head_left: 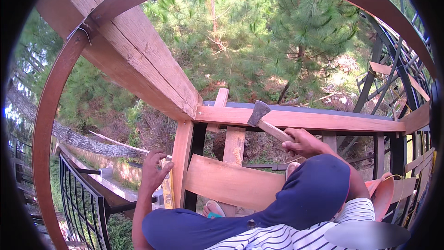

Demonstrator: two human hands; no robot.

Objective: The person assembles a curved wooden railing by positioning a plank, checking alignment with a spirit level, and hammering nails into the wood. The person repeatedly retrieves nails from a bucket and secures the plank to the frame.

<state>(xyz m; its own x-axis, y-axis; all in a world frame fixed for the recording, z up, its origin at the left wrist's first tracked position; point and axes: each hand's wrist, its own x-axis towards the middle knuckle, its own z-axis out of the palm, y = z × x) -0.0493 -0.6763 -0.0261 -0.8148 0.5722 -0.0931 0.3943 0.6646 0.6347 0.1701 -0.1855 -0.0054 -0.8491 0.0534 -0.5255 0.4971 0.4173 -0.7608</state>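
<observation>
My right hand is closed around the wooden handle of a hatchet. Its dark metal head lies over the reddish wooden rail in front of me; whether it touches the wood I cannot tell. At the left, my left hand has curled fingers around a thin pale wooden strip, which sticks out leftward. That hand is beside a short upright wooden post. Just below it stands a yellow-edged tool with markings, partly hidden.
A thick timber beam slants down to the rail's left end. A curved brown metal band arches around the view. A wide board lies below, by my sandalled foot. Black metal railing stands left; pines grow beyond.
</observation>
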